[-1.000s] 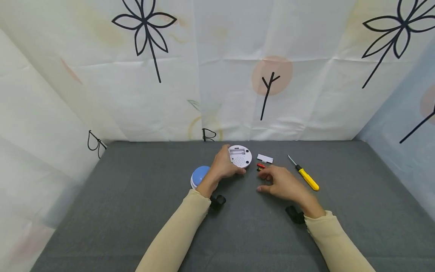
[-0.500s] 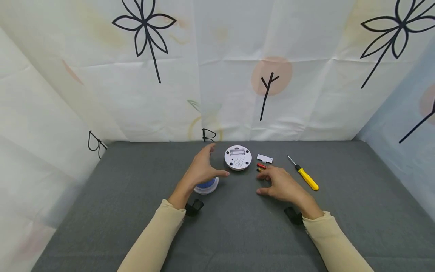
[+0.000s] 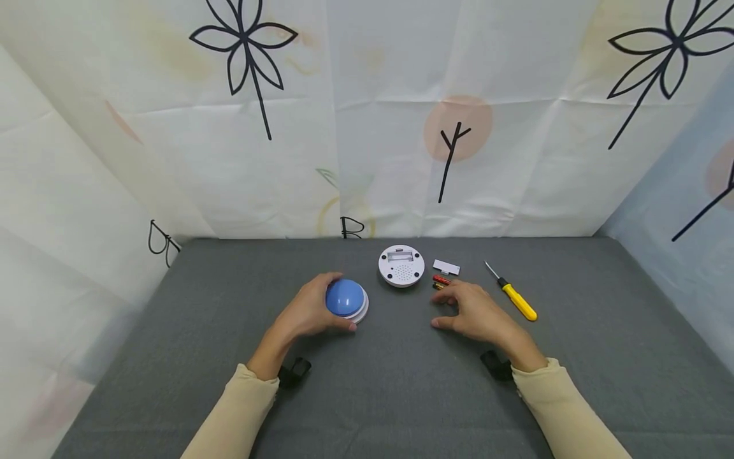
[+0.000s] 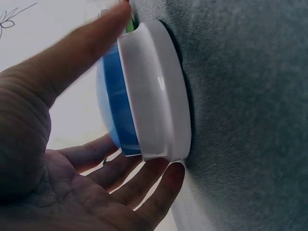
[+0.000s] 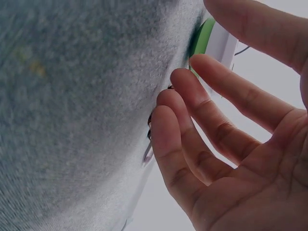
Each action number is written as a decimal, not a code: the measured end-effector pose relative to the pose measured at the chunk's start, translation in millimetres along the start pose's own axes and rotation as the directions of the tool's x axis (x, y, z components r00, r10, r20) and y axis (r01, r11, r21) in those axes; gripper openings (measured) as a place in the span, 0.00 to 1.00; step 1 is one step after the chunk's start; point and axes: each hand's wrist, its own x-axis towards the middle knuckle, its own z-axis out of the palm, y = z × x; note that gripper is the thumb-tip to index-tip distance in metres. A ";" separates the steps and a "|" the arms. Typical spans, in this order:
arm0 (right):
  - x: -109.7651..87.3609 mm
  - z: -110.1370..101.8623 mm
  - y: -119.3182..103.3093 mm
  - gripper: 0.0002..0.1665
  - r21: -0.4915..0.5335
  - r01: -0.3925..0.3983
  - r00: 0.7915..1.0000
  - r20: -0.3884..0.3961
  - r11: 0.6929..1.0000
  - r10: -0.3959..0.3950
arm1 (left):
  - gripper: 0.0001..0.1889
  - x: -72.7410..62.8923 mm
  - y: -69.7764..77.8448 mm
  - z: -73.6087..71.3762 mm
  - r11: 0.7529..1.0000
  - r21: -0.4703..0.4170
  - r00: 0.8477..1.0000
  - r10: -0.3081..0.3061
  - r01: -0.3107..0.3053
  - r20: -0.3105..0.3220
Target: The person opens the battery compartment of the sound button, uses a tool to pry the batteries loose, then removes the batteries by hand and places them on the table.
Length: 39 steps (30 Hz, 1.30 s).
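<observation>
A round push button (image 3: 345, 297) with a blue dome and white base sits on the grey cloth. My left hand (image 3: 309, 309) holds it from the left, thumb on the near side and fingers round the far side. In the left wrist view the fingers bend against the white base (image 4: 156, 91). My right hand (image 3: 473, 309) hovers low over the cloth, relaxed fingers slightly bent and nothing in them. Just beyond its fingertips lie small red and dark batteries (image 3: 441, 279), partly hidden. A second round button (image 3: 401, 271) lies upside down between the hands, its battery compartment uncovered.
A white battery cover (image 3: 446, 267) lies right of the upturned button. Further right rests a screwdriver (image 3: 518, 301) with a yellow handle. A patterned white curtain (image 3: 390, 127) rises behind the grey table surface (image 3: 401, 395).
My left hand has let go of the upturned white button, drawn back left and taken hold of the blue one. The right hand has barely moved.
</observation>
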 end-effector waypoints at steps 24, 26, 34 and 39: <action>-0.8 23.6 -32.0 0.44 0.211 0.096 0.995 0.011 0.973 -0.100 | 0.44 -15.8 33.5 49.4 0.978 -0.057 0.980 0.199 -0.198 0.000; -0.7 24.1 -32.6 0.46 0.225 0.116 0.992 0.017 0.967 -0.123 | 0.44 -16.3 35.7 52.6 0.976 -0.051 0.977 0.212 -0.212 0.003; -1.2 24.9 -33.2 0.44 0.228 0.164 0.984 0.034 0.960 -0.176 | 0.46 -17.7 39.4 58.3 0.979 -0.067 0.981 0.193 -0.191 0.025; -1.4 25.6 -31.9 0.38 0.213 0.184 0.980 0.034 0.959 -0.196 | 0.47 -17.7 38.0 56.7 0.978 -0.070 0.979 0.198 -0.195 0.042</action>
